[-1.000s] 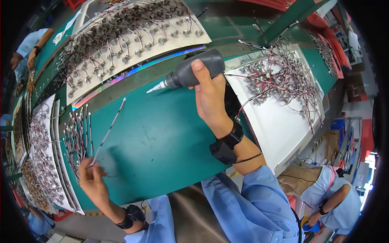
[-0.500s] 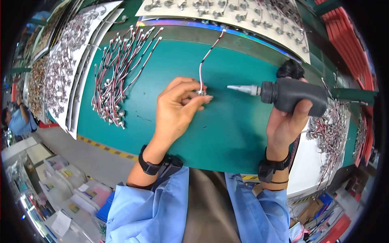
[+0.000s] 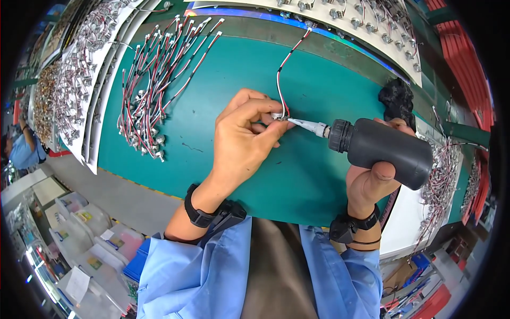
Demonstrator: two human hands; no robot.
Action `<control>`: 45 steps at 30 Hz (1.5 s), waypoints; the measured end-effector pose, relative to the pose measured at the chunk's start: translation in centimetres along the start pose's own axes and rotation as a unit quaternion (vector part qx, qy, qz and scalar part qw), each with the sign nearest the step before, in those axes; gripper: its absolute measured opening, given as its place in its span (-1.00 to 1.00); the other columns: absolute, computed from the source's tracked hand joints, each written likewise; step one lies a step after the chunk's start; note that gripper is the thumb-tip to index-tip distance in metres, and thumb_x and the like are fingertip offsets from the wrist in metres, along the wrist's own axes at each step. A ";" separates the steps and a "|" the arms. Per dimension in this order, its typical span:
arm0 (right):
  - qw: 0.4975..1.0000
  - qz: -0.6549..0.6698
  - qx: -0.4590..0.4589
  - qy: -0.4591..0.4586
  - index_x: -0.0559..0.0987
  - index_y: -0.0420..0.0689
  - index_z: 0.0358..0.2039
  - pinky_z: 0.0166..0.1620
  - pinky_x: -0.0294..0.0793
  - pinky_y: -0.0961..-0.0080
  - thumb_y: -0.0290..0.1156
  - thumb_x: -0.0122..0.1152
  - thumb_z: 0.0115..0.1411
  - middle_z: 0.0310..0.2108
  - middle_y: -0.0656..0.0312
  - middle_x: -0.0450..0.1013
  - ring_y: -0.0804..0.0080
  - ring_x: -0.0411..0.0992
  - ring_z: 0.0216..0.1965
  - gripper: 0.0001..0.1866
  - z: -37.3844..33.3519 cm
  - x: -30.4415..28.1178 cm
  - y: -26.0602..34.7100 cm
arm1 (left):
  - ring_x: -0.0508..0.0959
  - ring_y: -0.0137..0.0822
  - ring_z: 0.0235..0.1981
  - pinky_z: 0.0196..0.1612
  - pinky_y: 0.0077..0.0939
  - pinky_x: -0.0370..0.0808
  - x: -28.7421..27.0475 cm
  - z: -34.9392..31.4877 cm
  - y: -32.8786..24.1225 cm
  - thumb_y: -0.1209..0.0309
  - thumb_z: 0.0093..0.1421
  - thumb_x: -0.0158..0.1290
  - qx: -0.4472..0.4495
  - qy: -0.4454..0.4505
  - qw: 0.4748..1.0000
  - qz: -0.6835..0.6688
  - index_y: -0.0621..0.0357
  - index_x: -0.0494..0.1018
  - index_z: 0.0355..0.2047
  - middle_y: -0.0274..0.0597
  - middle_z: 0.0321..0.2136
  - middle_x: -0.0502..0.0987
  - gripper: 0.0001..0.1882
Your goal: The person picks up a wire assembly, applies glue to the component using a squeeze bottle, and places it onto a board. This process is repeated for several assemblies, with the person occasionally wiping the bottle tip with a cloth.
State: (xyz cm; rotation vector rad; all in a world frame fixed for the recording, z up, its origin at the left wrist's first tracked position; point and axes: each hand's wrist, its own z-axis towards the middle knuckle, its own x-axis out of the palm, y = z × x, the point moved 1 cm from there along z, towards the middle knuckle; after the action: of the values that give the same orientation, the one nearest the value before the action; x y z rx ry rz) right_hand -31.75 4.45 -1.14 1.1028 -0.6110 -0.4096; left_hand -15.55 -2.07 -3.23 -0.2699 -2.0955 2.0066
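My left hand [image 3: 247,125] is closed in a pinch on the small metal end part of a wire lead [image 3: 279,69]. The lead's red, black and white wires run up and away from my fingers to a white connector at the far edge. My right hand [image 3: 372,183] is wrapped round a black squeeze bottle [image 3: 390,151], tipped on its side. The bottle's pale tapered nozzle [image 3: 308,126] points left, its tip at the metal part by my left fingertips. Left of my hands lies a loose bundle of similar wire leads [image 3: 154,87] on the green mat [image 3: 223,64].
White boards with rows of metal parts stand at the far side [image 3: 366,24] and at the left [image 3: 87,80]. A black crumpled lump [image 3: 397,100] lies beyond the bottle. More leads are piled on a white board [image 3: 406,218] at the right. Plastic bins [image 3: 79,234] stand lower left.
The bottle has moved left and down, bringing its nozzle tip from a gap away to the metal part. My left hand and the lead appear slightly farther right.
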 end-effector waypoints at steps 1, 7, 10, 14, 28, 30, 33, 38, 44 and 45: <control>1.000 0.000 -0.002 0.002 0.20 -0.26 -0.09 -0.12 0.40 0.38 0.02 0.36 -0.30 -0.14 0.14 0.20 0.27 0.39 -0.22 -0.13 0.0 0.0 0.0 | 0.45 -0.48 -0.50 -0.59 -0.74 0.48 0.0 0.0 0.0 0.79 -0.10 -0.01 0.000 -0.003 1.000 0.003 0.44 0.38 -0.41 -0.16 -0.35 0.30 -0.81; 1.000 0.004 -0.007 0.010 0.20 -0.25 -0.08 -0.14 0.41 0.40 0.01 0.37 -0.32 -0.15 0.15 0.21 0.28 0.40 -0.24 -0.12 -0.1 -0.2 -0.1 | 0.42 -0.50 -0.53 -0.59 -0.74 0.48 0.0 0.0 0.0 0.79 -0.11 -0.01 -0.001 -0.004 1.000 0.012 0.45 0.38 -0.43 -0.17 -0.37 0.30 -0.82; 0.997 -0.027 -0.034 0.068 0.20 -0.21 -0.03 -0.06 0.38 0.35 0.01 0.27 -0.15 -0.10 0.11 0.19 0.25 0.33 -0.12 -0.22 -0.1 -0.7 -0.3 | 0.40 -0.59 -0.57 -0.61 -0.80 0.42 0.1 0.0 -0.1 0.73 -0.13 0.07 -0.002 -0.020 1.000 0.006 0.38 0.43 -0.46 -0.25 -0.43 0.31 -0.83; 0.996 -0.030 -0.043 0.072 0.20 -0.22 -0.04 -0.08 0.41 0.35 0.00 0.28 -0.16 -0.11 0.11 0.19 0.26 0.34 -0.13 -0.22 -0.1 -0.7 -0.4 | 0.37 -0.65 -0.60 -0.61 -0.83 0.35 0.1 0.0 0.2 0.70 -0.15 0.12 0.006 -0.028 0.999 0.014 0.34 0.46 -0.47 -0.30 -0.46 0.32 -0.83; 1.000 -0.014 0.002 0.016 0.19 -0.23 -0.10 -0.17 0.41 0.39 0.02 0.40 -0.38 -0.21 0.09 0.21 0.24 0.40 -0.27 -0.09 -0.1 0.1 0.0 | 0.40 -0.55 -0.53 -0.60 -0.78 0.46 -0.2 -0.1 0.6 0.79 -0.12 0.02 0.036 0.003 0.998 0.048 0.42 0.38 -0.44 -0.21 -0.39 0.29 -0.82; 1.000 -0.015 0.002 0.020 0.19 -0.24 -0.10 -0.17 0.40 0.38 0.01 0.40 -0.38 -0.21 0.09 0.21 0.24 0.40 -0.27 -0.09 -0.1 0.1 -0.1 | 0.39 -0.56 -0.53 -0.60 -0.78 0.46 -0.2 -0.1 0.6 0.79 -0.12 0.02 0.040 0.001 0.998 0.050 0.42 0.39 -0.44 -0.21 -0.39 0.29 -0.82; 1.000 -0.014 0.002 0.016 0.19 -0.24 -0.11 -0.18 0.40 0.39 0.01 0.40 -0.38 -0.21 0.09 0.21 0.24 0.40 -0.28 -0.10 -0.1 0.1 0.0 | 0.38 -0.57 -0.53 -0.61 -0.79 0.45 -0.2 -0.1 0.7 0.78 -0.12 0.03 0.041 0.001 0.998 0.050 0.41 0.39 -0.44 -0.22 -0.40 0.30 -0.82; 0.995 -0.038 -0.029 0.084 0.19 -0.24 -0.05 -0.07 0.39 0.36 0.00 0.32 -0.22 -0.11 0.08 0.18 0.27 0.35 -0.15 -0.17 0.0 -0.6 -0.3 | 0.37 -0.63 -0.59 -0.62 -0.83 0.37 0.1 0.0 0.5 0.72 -0.15 0.12 0.028 -0.020 0.999 0.028 0.38 0.43 -0.47 -0.26 -0.44 0.32 -0.83; 0.996 -0.034 -0.016 0.076 0.20 -0.25 -0.05 -0.07 0.39 0.36 0.00 0.32 -0.23 -0.11 0.08 0.19 0.28 0.34 -0.14 -0.16 0.1 -0.4 -0.1 | 0.37 -0.65 -0.62 -0.63 -0.85 0.33 0.0 0.0 0.4 0.70 -0.16 0.15 0.027 -0.026 0.999 0.025 0.37 0.45 -0.49 -0.27 -0.45 0.33 -0.83; 0.997 -0.035 -0.012 0.075 0.20 -0.25 -0.05 -0.07 0.39 0.36 0.01 0.32 -0.23 -0.12 0.08 0.19 0.28 0.34 -0.14 -0.16 0.1 -0.4 -0.1 | 0.37 -0.65 -0.62 -0.63 -0.85 0.33 0.0 0.0 0.4 0.70 -0.16 0.15 0.029 -0.026 0.999 0.025 0.37 0.44 -0.49 -0.26 -0.45 0.33 -0.83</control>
State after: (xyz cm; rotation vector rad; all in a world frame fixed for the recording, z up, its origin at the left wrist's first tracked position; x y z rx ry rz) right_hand -32.14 4.63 -1.29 1.1239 -0.4363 -0.3896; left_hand -15.58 -2.04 -3.58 -0.2659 -2.0773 2.1219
